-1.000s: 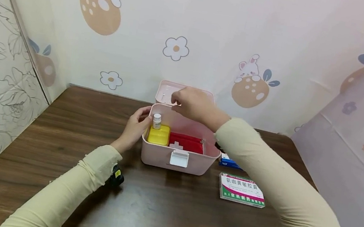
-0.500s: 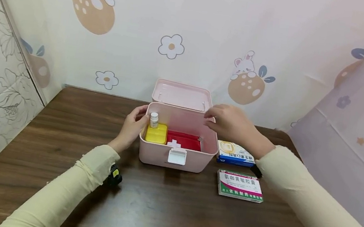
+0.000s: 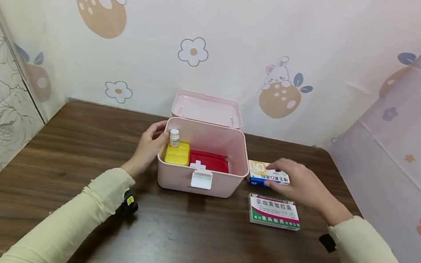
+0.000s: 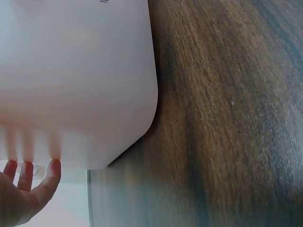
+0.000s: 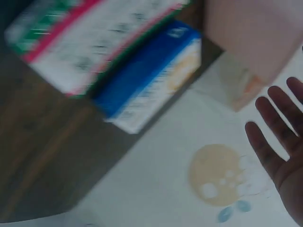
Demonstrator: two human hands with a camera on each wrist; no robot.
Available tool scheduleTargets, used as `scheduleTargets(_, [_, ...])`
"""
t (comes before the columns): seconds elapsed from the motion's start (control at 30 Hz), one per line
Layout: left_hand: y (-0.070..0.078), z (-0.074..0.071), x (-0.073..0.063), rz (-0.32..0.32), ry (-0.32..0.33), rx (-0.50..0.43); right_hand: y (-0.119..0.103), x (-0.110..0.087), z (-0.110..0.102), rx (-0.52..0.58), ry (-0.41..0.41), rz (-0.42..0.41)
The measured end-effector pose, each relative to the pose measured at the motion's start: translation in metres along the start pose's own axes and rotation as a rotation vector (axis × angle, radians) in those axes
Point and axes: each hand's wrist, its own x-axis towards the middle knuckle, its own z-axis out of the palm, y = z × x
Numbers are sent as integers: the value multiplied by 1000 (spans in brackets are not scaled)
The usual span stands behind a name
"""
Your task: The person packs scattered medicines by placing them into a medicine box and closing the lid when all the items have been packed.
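Observation:
A pink medicine box [image 3: 177,180] stands with its lid [image 3: 207,108] tipped back. Inside it are a small white bottle [image 3: 174,138], a yellow case [image 3: 177,154] and a red pouch [image 3: 212,162] with a white cross. My left hand [image 3: 148,147] rests against the box's left side, thumb at the rim; in the left wrist view its fingertips [image 4: 54,166] touch the pink wall. My right hand [image 3: 300,182] is over the blue-and-white carton [image 3: 258,181], thumb and fingers spread apart. The right wrist view shows that hand [image 5: 289,175] with extended fingers, holding nothing.
A white, green and magenta medicine carton [image 3: 273,214] lies in front of the blue-and-white one, right of the pink box. Everything stands on a dark wooden table [image 3: 178,244]. A patterned wall covering [image 3: 240,32] rises behind the table.
My right hand has moved from above the box's open lid, right and down to the blue-and-white carton. My left hand has stayed at the box's side. The head view has shifted slightly.

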Motion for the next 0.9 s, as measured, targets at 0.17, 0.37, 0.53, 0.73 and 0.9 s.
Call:
scheduleTargets(0.17, [-1, -3, 0, 0, 8, 2, 14, -21, 21, 5, -90, -20])
scheduleTargets(0.37, [0, -4, -1, -8, 10, 11, 24, -39, 43, -2, -207, -9])
scheduleTargets(0.53, [0, -4, -1, -8, 11, 16, 30, -47, 52, 38, -305, 51])
scheduleTargets(0.73, [0, -2, -1, -15, 7, 9, 36, -50, 56, 51, -346, 87])
scheduleTargets(0.9, [2, 0, -1, -14, 1, 1, 38, -49, 55, 54, -357, 100])
